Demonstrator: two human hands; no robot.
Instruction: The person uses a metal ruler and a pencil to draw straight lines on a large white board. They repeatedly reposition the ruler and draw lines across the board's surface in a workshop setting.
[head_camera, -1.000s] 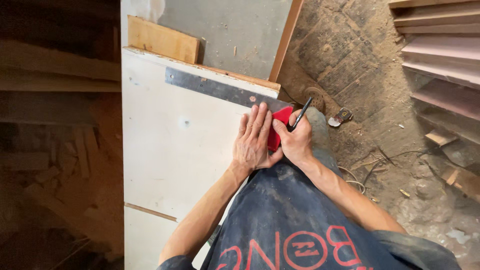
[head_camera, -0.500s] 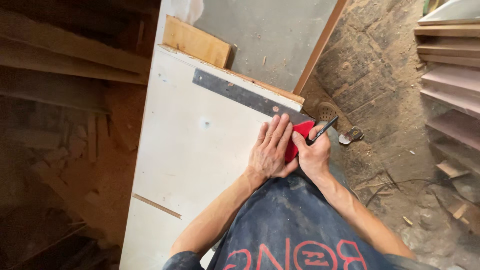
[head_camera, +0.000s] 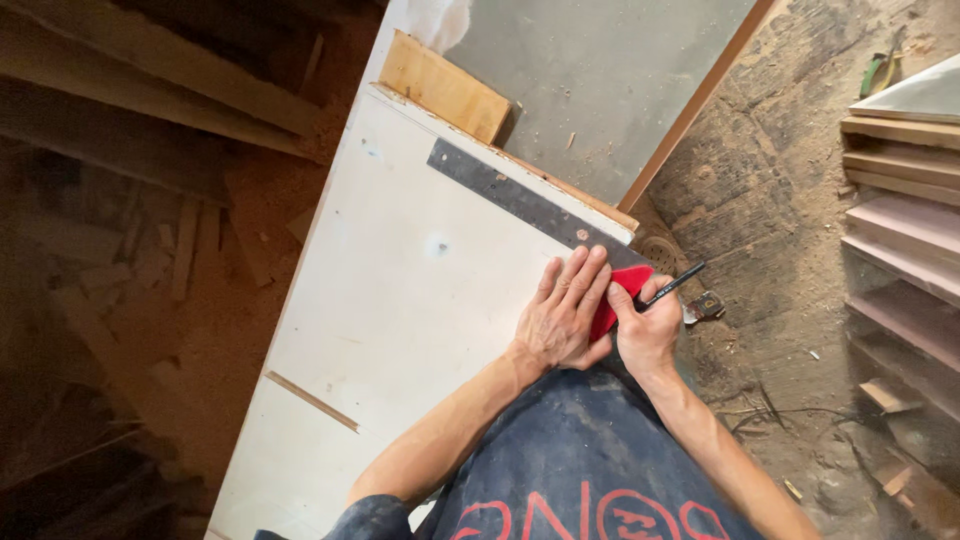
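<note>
The left hand (head_camera: 562, 318) lies flat with its fingers spread, pressing down on a red square handle (head_camera: 615, 298) at the near right edge of a white board (head_camera: 400, 300). A dark metal ruler blade (head_camera: 510, 195) runs from that handle along the board's far end. The right hand (head_camera: 648, 335) is closed around a black pencil (head_camera: 675, 285), pinching it between thumb and fingers, its tip probably touching the board's edge beside the red handle, though the contact is hard to see. A wooden block (head_camera: 445, 88) sits beyond the ruler blade. Stacked planks (head_camera: 900, 190) stand to the right on the sawdust floor (head_camera: 770, 230)
</note>
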